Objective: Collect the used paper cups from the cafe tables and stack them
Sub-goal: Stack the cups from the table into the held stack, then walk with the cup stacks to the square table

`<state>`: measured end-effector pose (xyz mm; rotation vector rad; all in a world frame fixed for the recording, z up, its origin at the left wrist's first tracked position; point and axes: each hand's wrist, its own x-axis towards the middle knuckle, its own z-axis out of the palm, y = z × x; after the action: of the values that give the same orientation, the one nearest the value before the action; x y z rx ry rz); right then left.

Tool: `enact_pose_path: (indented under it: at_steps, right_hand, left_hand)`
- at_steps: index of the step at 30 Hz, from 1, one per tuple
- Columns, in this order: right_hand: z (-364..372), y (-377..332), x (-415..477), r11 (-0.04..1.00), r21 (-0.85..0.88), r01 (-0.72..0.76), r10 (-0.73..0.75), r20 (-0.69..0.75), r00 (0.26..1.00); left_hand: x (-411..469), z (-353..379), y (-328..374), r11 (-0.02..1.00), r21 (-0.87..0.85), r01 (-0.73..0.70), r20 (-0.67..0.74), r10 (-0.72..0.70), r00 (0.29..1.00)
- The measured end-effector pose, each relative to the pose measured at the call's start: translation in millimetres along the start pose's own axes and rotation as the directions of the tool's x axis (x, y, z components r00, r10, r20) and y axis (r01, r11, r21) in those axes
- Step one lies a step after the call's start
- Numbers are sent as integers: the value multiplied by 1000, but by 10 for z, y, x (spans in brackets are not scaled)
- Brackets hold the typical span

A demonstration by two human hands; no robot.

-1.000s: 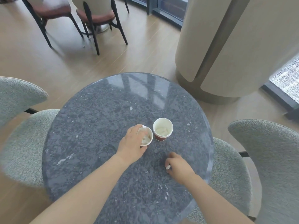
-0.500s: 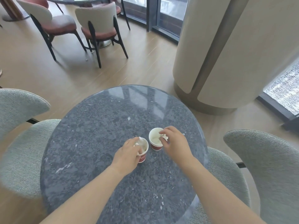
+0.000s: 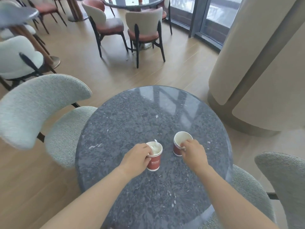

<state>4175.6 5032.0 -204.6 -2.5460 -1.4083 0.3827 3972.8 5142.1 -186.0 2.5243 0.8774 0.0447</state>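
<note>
Your left hand [image 3: 137, 157] is wrapped around the left paper cup [image 3: 154, 158], a red cup with a white rim and white lettering on its side, fingers curled over the near rim and thumb side against its wall; the cup stands upright on the round grey stone table [image 3: 132, 116], toward the near half of the top. Crumpled white paper [image 3: 155, 148] sits inside it and pokes a little above the rim. Your right hand [image 3: 192, 153] grips the second paper cup [image 3: 179, 143], fingertips hooked over the near rim and into its white interior; this cup is tilted away from you (whether its base is on the table or just off it, you cannot tell from here). The two cups are near each other but apart, with bare tabletop between them. Relative to the table, a pale green upholstered chair [image 3: 41, 106] stands at its left edge and another green chair [image 3: 283, 182] at its right, a large cream column [image 3: 264, 63] rises beyond its far right, and rust-seated chairs [image 3: 143, 30] stand well beyond its far edge.
</note>
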Motion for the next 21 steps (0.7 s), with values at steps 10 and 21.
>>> enact_pose_path:
  at_steps: [10,21]
  right_hand:
    - [-33,-1027,-363,937,210,277,-274,-48,961]
    - [448,-3064,-1095,752,236,615,-621,-57,782]
  left_hand:
    - [-754,-402,-314,987,-3,158,-98,-157,983]
    - [-2655,-1035,-1383,916,-64,396,-277,-397,875]
